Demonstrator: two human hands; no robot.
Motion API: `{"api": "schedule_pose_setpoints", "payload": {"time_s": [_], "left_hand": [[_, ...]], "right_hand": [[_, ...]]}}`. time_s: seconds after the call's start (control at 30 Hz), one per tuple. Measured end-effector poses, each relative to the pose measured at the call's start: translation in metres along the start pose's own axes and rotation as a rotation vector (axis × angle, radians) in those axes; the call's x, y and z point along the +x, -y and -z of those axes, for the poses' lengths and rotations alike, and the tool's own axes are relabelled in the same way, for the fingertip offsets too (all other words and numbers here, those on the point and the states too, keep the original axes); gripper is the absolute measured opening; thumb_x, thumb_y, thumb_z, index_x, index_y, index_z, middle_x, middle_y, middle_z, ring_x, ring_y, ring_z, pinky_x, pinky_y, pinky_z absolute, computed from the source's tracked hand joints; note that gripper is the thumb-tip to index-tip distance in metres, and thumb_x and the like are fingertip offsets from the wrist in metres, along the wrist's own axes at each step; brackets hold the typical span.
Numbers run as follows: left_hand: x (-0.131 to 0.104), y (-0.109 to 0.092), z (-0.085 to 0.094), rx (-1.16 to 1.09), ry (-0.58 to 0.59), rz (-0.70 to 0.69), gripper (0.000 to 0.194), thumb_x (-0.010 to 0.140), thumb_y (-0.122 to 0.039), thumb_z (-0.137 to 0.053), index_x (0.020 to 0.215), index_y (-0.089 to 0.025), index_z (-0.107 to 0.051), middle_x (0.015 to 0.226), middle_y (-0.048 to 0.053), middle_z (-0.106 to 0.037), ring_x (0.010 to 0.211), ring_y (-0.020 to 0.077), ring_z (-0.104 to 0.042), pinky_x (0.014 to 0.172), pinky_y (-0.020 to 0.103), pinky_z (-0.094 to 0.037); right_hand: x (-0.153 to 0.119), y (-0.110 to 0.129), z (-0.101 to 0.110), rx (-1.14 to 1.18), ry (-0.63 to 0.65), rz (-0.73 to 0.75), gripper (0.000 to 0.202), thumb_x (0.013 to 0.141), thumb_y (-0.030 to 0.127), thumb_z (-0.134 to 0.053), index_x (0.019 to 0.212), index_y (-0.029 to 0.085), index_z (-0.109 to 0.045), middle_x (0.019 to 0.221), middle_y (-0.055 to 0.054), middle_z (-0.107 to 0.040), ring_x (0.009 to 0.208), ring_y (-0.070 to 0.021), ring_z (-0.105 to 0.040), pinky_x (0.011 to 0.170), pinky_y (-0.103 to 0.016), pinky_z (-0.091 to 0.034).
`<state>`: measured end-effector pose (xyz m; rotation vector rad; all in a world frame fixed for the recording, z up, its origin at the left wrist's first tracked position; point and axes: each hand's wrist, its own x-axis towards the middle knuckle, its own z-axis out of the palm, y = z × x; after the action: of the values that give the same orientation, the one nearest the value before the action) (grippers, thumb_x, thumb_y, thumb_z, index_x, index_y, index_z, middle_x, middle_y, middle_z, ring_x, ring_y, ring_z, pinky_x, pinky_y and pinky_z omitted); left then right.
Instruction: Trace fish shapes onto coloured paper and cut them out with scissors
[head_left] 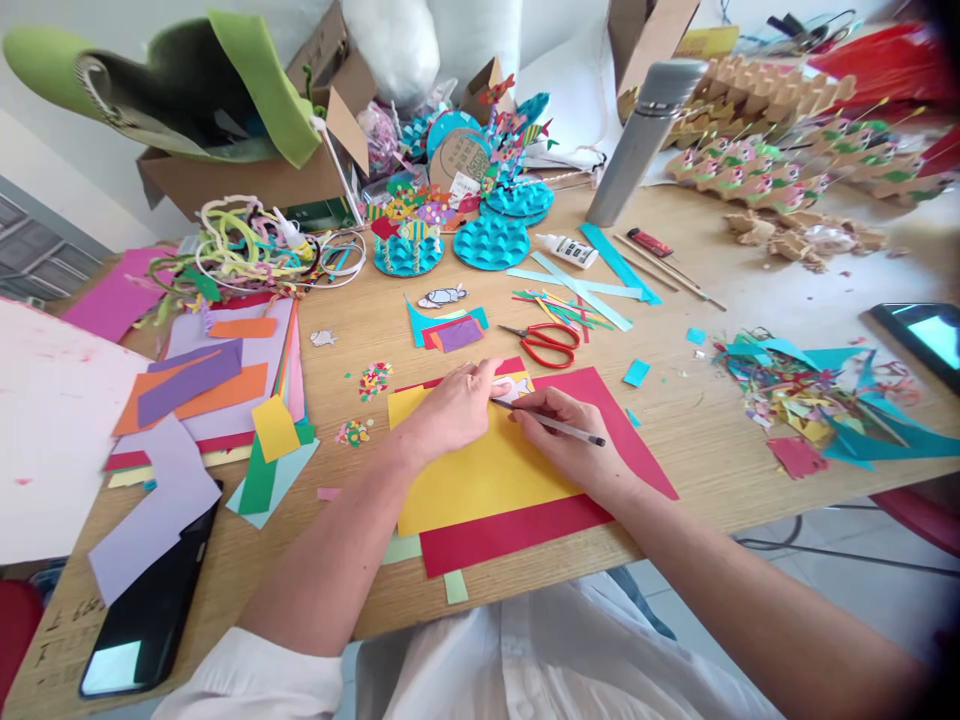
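Note:
My right hand (pixel 568 432) grips a slim pen (pixel 562 428) with a dark end, its tip at the edge of a small white paper fish cutout (pixel 512 387). Pressing that cutout down, my left hand (pixel 454 408) has its fingers curled and lies partly over it. Beneath the cutout is a yellow paper sheet (pixel 465 480), which lies on a larger red sheet (pixel 517 535). Just beyond my hands are red-handled scissors (pixel 550 345) and a few small coloured paper pieces (pixel 457 335). Another fish cutout (pixel 442 297) lies behind those pieces.
Stacked coloured paper (pixel 180 395) and a dark phone (pixel 150 610) are at left. Blue crafted stands (pixel 491 243), a glue bottle (pixel 568 250) and a grey flask (pixel 641 140) stand or lie at the back. Paper scraps (pixel 795 390) are heaped at right.

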<state>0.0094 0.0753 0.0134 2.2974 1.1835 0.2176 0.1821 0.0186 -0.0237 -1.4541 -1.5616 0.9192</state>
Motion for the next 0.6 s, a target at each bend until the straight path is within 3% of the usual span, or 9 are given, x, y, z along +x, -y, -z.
{"api": "schedule_pose_setpoints", "payload": {"time_s": [0.6], "left_hand": [[0.0006, -0.0001, -0.0032, 0.02, -0.037, -0.022, 0.052, 0.078, 0.004, -0.037, 0.127, -0.012, -0.042, 0.122, 0.013, -0.066, 0.127, 0.0215, -0.052, 0.103, 0.035, -0.042]], "right_hand": [[-0.0025, -0.0001, -0.0008, -0.039, -0.084, -0.032, 0.009, 0.075, 0.023, -0.058, 0.079, 0.018, -0.064, 0.069, -0.002, -0.069, 0.056, -0.0134, -0.057, 0.052, -0.024, -0.041]]}}
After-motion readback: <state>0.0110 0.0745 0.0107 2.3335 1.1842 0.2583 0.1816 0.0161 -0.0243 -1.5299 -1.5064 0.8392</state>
